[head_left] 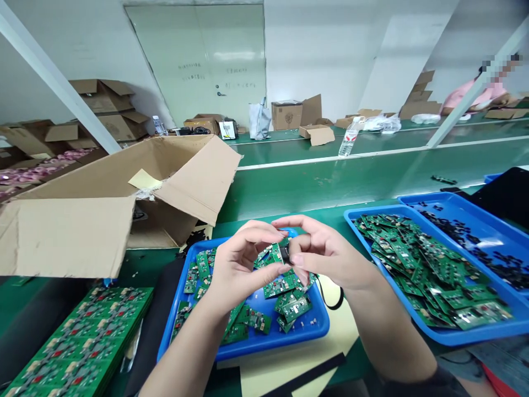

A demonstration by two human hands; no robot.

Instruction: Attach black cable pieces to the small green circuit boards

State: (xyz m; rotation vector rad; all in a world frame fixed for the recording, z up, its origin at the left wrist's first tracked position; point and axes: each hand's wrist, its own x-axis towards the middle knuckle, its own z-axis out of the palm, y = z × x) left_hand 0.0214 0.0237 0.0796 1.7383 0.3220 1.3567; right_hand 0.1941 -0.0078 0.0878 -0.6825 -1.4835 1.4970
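My left hand (237, 264) pinches a small green circuit board (273, 254) between thumb and fingers. From the other side, my right hand (330, 255) closes on a small black part (285, 255) at the board's edge; whether it is fixed to the board I cannot tell. Both hands are held over a blue tray (264, 346), their fingertips almost meeting. Loose circuit boards (295, 307) lie scattered in this tray, partly hidden by my hands and forearms.
A second blue tray (438, 337) heaped with boards stands right, beside a tray of small black parts (450, 226). Panels of joined boards (78, 344) are stacked left, below an open carton (70, 231). A water bottle (349, 138) stands behind; a person (467, 96) sits far right.
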